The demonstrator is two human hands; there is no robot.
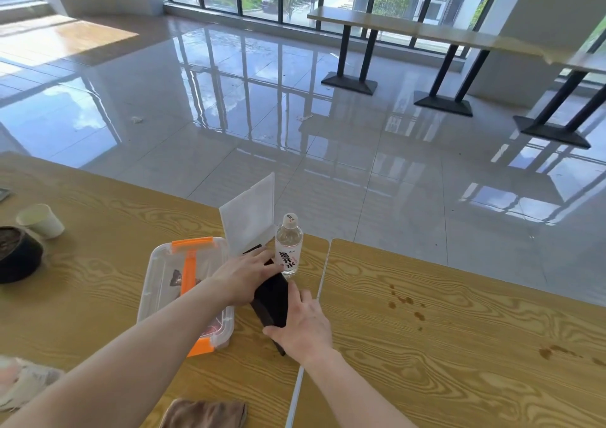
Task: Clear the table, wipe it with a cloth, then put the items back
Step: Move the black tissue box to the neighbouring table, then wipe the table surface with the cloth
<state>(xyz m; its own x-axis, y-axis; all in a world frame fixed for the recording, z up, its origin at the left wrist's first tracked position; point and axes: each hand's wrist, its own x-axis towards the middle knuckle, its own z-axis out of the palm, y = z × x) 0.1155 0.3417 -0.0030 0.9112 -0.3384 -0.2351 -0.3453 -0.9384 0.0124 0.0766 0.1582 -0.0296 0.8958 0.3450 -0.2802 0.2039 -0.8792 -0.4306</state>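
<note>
Brown cloth [205, 413] at near desk [442, 345] edge, untouched. Left: paper cup [41, 220], dark bowl [18, 254], clear box [185, 293] with orange clips. Centre: left hand [244, 277] and right hand [303, 324], each grip clasping black phone [272, 300]. Water bottle [288, 247] touches phone's far end; careless lift likely topples it. Right: brown stains [406, 303] uncleaned.
</note>
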